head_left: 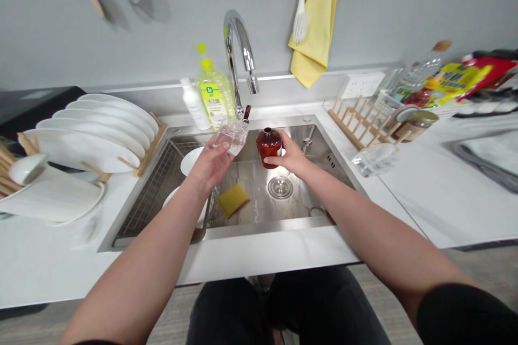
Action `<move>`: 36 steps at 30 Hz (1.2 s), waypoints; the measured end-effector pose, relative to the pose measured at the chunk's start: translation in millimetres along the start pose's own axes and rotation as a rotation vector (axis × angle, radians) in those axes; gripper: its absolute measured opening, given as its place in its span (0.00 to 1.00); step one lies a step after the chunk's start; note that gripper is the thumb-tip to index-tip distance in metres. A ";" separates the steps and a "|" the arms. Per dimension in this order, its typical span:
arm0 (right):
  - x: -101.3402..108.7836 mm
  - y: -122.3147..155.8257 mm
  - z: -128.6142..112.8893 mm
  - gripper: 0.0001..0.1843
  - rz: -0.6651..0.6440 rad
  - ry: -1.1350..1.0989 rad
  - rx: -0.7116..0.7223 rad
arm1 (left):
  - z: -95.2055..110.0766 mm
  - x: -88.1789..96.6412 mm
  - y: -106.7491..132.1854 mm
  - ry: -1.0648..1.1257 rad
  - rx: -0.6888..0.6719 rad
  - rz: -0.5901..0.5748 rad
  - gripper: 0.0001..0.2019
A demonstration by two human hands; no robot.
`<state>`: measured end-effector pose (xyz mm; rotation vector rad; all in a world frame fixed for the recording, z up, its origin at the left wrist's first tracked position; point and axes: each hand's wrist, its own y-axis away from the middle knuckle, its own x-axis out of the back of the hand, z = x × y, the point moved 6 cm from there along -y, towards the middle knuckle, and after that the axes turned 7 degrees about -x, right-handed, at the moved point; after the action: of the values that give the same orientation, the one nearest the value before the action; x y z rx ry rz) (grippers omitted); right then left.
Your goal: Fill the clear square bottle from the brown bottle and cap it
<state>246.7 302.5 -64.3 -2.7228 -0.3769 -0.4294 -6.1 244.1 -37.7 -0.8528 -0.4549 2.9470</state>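
Note:
Over the sink (259,230) my left hand (214,161) grips a clear, see-through container (234,137), tilted toward the right; its exact kind is hard to make out. My right hand (290,155) is wrapped around a dark red-brown bottle (268,148), upright with its narrow mouth uncovered. The two things are apart. Below them a yellow sponge (233,200) lies on the sink floor, left of the drain (280,187). White dishes (191,160) sit in the wire rack at the sink's left, partly hidden by my left arm.
A chrome faucet (232,54) arches behind my hands. Yellow-green dish soap (214,91) and a white bottle (195,105) stand behind the sink. Plates (89,143) fill a left rack; a wooden rack (364,126) with jars and a clear container (376,160) is at the right.

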 end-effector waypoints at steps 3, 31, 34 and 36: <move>-0.7 -0.4 -1.9 0.53 -0.005 0.017 0.016 | -6.6 1.9 0.6 -0.016 0.027 -0.009 0.36; -2.8 1.7 -9.1 0.53 -0.027 0.096 0.031 | -17.7 12.1 -5.3 -0.092 0.015 0.004 0.37; -3.8 1.4 -7.4 0.52 -0.032 0.119 0.032 | -18.4 13.5 -5.9 -0.102 0.012 0.007 0.38; -4.1 1.4 -6.5 0.52 -0.030 0.137 0.034 | -18.4 14.6 -6.4 -0.122 0.004 0.002 0.39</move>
<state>241.8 297.9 -60.3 -2.6396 -0.3846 -0.6080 -9.1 256.8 -58.2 -0.6761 -0.4538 3.0119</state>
